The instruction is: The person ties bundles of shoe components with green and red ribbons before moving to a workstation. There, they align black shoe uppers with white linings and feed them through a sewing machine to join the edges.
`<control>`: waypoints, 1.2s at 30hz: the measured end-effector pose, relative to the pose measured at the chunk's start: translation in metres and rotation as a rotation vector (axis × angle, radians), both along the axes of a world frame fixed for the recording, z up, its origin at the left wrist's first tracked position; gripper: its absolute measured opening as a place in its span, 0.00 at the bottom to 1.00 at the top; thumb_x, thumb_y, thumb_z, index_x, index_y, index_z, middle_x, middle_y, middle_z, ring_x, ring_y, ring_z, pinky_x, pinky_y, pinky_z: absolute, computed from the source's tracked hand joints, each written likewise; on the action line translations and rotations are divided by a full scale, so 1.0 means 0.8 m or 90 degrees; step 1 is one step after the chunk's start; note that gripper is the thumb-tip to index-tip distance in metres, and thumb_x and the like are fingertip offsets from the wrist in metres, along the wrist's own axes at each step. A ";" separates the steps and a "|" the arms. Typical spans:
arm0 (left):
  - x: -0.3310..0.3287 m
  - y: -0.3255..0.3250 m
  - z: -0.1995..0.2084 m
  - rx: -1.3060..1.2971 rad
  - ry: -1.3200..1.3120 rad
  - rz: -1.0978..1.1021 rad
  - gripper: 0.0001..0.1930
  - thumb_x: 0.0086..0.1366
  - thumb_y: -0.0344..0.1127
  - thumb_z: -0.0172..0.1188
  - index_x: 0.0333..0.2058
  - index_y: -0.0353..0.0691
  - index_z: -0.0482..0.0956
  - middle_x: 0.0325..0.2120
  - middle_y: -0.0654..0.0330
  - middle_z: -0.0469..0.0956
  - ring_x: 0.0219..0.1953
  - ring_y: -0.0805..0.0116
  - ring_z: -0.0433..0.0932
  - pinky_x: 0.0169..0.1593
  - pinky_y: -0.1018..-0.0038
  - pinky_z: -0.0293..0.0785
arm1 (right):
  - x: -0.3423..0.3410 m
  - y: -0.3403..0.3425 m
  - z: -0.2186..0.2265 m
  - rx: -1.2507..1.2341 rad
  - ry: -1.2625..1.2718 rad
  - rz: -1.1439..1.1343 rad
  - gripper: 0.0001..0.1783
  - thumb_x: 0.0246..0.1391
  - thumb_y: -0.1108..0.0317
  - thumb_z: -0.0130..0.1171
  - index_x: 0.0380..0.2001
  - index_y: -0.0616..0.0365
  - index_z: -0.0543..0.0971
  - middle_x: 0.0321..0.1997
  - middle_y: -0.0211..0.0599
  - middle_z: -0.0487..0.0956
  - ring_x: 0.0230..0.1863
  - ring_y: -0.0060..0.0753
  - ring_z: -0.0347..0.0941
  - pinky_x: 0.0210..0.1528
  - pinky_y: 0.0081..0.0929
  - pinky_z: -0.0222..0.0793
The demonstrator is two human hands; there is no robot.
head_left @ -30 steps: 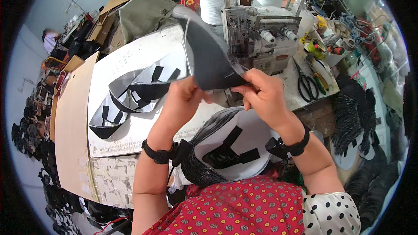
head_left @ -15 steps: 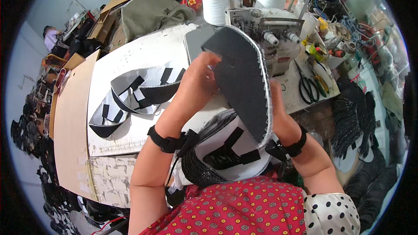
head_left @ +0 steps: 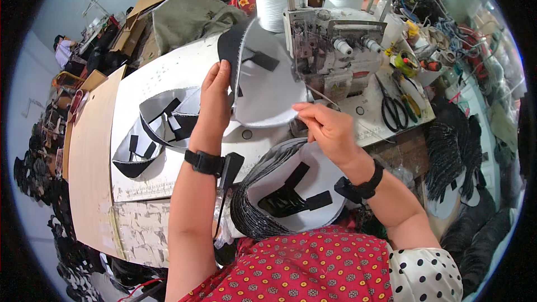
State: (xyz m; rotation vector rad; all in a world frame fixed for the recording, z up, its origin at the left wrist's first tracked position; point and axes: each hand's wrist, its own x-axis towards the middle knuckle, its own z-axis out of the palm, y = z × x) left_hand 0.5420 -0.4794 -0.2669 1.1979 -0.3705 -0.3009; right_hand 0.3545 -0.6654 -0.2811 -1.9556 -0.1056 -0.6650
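A shoe upper (head_left: pixel 265 98), black outside with white lining and a stitched edge, is held up in front of the sewing machine (head_left: pixel 335 50). My left hand (head_left: pixel 215 100) grips its left side, thumb and fingers closed on the black face. At the lower right corner, my right hand (head_left: pixel 331 131) pinches the edge between thumb and fingers. A thin thread tail (head_left: pixel 323 96) runs near that corner toward the machine. Below my hands, a thick stack of similar uppers (head_left: pixel 324 170), with black patches on the white lining, lies against my lap. Both wrists wear black straps.
Several curved, stitched uppers (head_left: pixel 134 163) lie on the white table (head_left: pixel 184 184) to the left. Two white thread cones (head_left: pixel 281 3) stand behind the machine. Black scissors (head_left: pixel 395 113) and pliers (head_left: pixel 413 106) lie to its right. More dark pieces (head_left: pixel 450 145) hang at the right.
The upper has turned from its black face to its white lining and moved left. My left hand shifted left with it; my right hand came into view, pinching its lower corner.
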 end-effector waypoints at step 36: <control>-0.016 0.080 0.017 0.651 -0.097 0.223 0.26 0.71 0.60 0.53 0.40 0.39 0.81 0.36 0.57 0.84 0.37 0.63 0.80 0.36 0.70 0.72 | 0.010 -0.038 0.045 0.327 0.323 0.033 0.08 0.65 0.72 0.57 0.43 0.64 0.82 0.29 0.24 0.79 0.27 0.12 0.67 0.27 0.18 0.62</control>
